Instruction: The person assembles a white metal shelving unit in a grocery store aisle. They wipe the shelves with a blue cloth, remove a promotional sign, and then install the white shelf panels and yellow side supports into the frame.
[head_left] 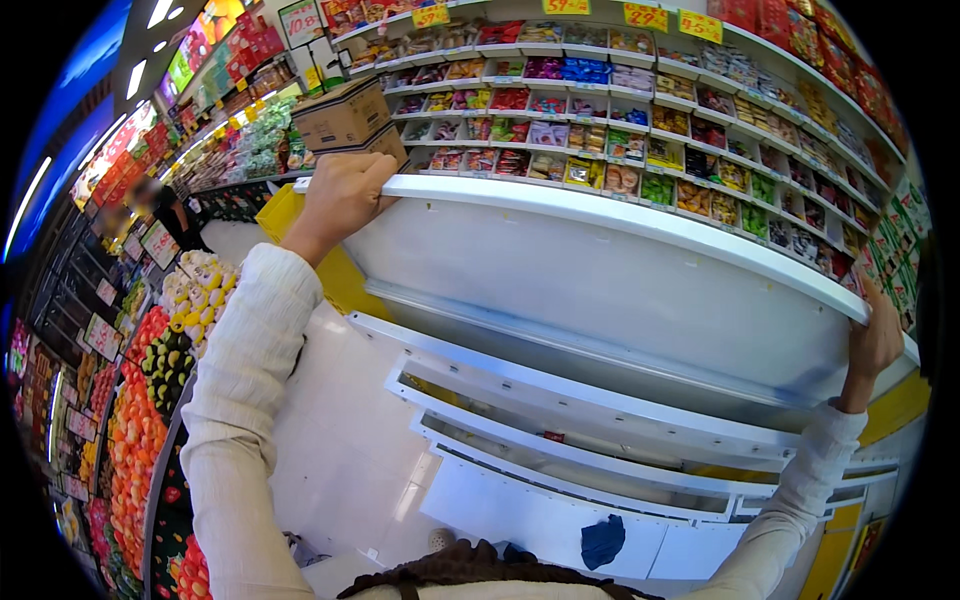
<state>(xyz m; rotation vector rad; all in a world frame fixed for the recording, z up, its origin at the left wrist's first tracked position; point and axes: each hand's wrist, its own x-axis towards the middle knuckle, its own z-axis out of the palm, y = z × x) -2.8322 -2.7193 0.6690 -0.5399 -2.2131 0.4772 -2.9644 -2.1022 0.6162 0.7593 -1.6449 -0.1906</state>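
Note:
My left hand (345, 200) is closed around the top edge of a long white shelf panel (580, 280), near its left end. At the right end, my right hand (876, 338) grips the same edge, its fingers partly hidden. The panel spans the width between my hands, and its broad flat face is turned toward me. Below it stands a white metal shelf frame (590, 463) with several stepped rails. A small red packet (554, 437) lies among the rails. A dark blue cloth (603, 542) rests on the white board at the frame's near side.
Beyond the panel rise curved shelves of packaged snacks (545, 105). Cardboard boxes (345, 115) are stacked behind my left hand, near a yellow panel (342, 285). Fruit stands (138, 440) run along the left, beside the pale tiled floor (335, 440). A person (170, 210) stands farther back.

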